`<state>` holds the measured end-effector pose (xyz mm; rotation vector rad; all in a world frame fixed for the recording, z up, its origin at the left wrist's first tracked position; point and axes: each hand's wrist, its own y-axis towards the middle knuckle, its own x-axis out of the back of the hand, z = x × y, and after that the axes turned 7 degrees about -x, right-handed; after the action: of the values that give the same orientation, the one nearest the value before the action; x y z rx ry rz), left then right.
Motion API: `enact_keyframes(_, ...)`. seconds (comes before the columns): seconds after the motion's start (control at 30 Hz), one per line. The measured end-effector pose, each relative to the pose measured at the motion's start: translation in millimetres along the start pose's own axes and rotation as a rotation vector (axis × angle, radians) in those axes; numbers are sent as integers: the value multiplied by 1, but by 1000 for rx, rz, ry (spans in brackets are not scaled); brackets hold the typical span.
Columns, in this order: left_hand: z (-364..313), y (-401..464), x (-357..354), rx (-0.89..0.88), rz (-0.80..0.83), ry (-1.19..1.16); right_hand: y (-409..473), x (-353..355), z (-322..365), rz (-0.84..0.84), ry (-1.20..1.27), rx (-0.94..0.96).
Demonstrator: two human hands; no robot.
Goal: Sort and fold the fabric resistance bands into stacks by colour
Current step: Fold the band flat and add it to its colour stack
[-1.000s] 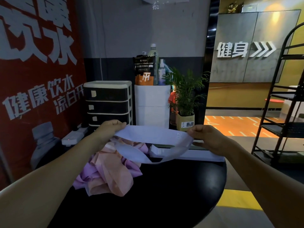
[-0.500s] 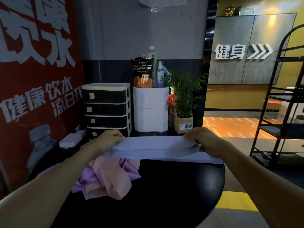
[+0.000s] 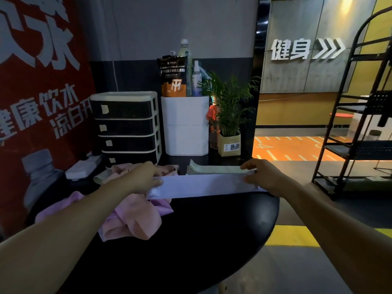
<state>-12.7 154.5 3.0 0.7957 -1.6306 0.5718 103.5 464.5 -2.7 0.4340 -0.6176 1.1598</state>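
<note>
Head view, looking down over a round black table: both hands hold one pale lilac band pulled out flat and straight across the far side of the tabletop. The left hand has its fingers curled onto the band's left end, where the fabric doubles over, and the right hand pinches the right end between thumb and fingers. Whether the band rests on the table or on other lilac bands beneath it I cannot tell — its lower edge hides that. Just behind it lies a neat pile of pale green bands, so one colour looks sorted already. Much seems left: a loose heap of pink and purple bands sprawls on the left of the table under the left forearm, unfolded and mixed, with more crumpled pink fabric behind the left hand. My judgement is that the job is somewhere near the middle — lilac under way, pink and purple untouched.
</note>
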Motion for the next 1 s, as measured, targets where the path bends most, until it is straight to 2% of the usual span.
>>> enact_keyframes(0.13,-6,8,-7,-12,-56,27,3,-1,-16,31,-65,-37)
enact_keyframes(0.3,-10,15,-7,-57,-169,-120,-4,0,-29,95,-44,-63)
enact_keyframes(0.4,-15,18,-12,-51,-173,-143,-7,-5,-38,96,-25,-42)
enact_keyframes(0.5,-18,21,-20,-75,-131,-131,-10,-9,-44,51,14,-13)
enact_keyframes(0.7,-27,19,-43,-68,-109,-264,-19,-13,-62,-88,48,49)
enact_keyframes(0.83,-26,15,-56,-61,-16,-160,-16,-14,-71,-129,-5,26)
enact_keyframes(1.0,-29,14,-53,-15,-172,-142,-16,-17,-81,-179,104,-83)
